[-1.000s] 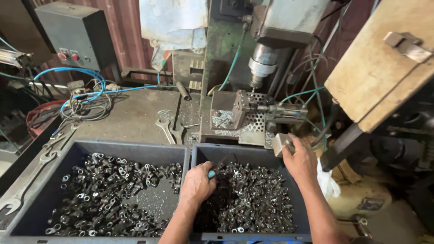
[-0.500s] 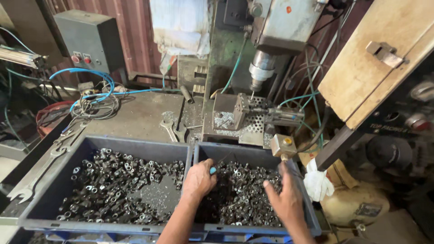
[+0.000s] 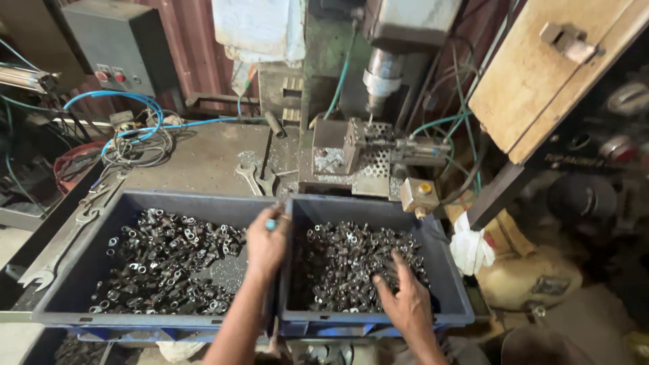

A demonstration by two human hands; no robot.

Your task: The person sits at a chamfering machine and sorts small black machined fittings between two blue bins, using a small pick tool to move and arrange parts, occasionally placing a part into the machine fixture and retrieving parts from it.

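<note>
Right hand [image 3: 405, 305] flat, fingers [image 3: 399, 267] spread open on the metal parts [image 3: 351, 263] in the right bin [image 3: 449, 287]. Left hand [image 3: 267, 243] rests on the wall between bins, fingers curled — grip unclear. Left bin [image 3: 74, 267] holds more parts — wrenches [image 3: 257, 179] on the surface, drill press [image 3: 382, 74] behind.

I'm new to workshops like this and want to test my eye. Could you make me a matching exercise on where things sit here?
Things:
1. left hand
2. right hand
3. spanners
4. white rag

Places:
A. on the metal parts in the right bin
B. right of the right bin
C. on the wall between the bins
D. on the bench behind the bins

Pairs: 1-C, 2-A, 3-D, 4-B
</note>
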